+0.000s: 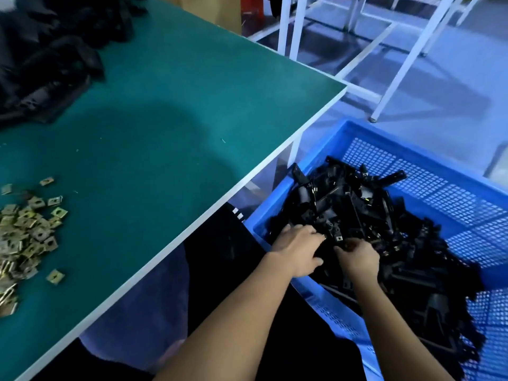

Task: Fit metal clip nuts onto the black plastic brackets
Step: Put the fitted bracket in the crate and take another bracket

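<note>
The head view looks down at a green counter and a blue basket that sits lower, just beside the counter's right edge.

The basket holds a big heap of black brackets. Some of them show a small metal bit, so they look finished, but it is too dark to count them. Both hands are down in this heap. The left hand lies on the brackets with its fingers curled into the pile. The right hand is close beside it with its fingers bent down among the brackets. A bracket with a small metal clip pokes up between the two hands. I cannot tell if either hand really grips a bracket, because the black parts hide the fingers.

A pile of gold metal clips lies near the counter's left edge. More black parts are heaped at the far left corner. So a lot of work looks left to do.

The middle of the counter and its right edge are bare, with lots of room for moving. White frame legs stand past the far edge, well apart from the hands.
</note>
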The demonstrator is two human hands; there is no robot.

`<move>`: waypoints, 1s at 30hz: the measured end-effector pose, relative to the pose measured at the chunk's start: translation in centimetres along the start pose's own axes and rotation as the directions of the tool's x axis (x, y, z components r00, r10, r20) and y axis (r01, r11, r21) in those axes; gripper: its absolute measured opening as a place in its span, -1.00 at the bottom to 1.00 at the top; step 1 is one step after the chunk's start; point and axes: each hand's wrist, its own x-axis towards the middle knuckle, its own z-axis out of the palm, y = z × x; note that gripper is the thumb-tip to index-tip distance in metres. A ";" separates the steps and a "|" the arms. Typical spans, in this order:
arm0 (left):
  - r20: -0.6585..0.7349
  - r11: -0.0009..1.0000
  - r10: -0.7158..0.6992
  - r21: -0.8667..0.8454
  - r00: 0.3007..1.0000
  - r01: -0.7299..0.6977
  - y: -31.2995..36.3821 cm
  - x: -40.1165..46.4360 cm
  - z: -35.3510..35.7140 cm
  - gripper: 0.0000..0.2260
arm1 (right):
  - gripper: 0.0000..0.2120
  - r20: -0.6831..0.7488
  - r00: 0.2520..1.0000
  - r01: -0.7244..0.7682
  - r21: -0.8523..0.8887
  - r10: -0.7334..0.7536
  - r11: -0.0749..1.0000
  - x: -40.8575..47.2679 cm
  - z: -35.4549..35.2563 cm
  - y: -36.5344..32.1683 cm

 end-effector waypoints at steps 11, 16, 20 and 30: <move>-0.799 0.915 0.066 -0.191 0.598 -0.356 4.1 -2.1 -16.0 -0.56 | -0.77 -0.575 0.647 0.668 0.112 -0.500 0.736 -3.5 -8.3 -17.5; -0.969 0.940 -0.118 -0.180 0.219 -0.291 -2.3 -9.8 -23.2 -0.68 | -0.81 -0.549 0.472 0.866 0.144 -0.690 0.478 -9.9 -7.2 -30.6; -0.962 0.962 -0.272 -0.272 -0.010 0.017 -11.8 -19.6 -24.9 -0.77 | -0.91 -0.206 0.220 0.970 0.154 -0.954 0.190 -15.9 -3.2 -38.6; -0.700 0.457 -0.645 -0.675 -0.307 0.580 -28.7 -38.8 -18.2 -0.57 | -0.48 0.712 -0.071 0.997 0.029 -0.699 -0.071 -27.9 8.0 -49.8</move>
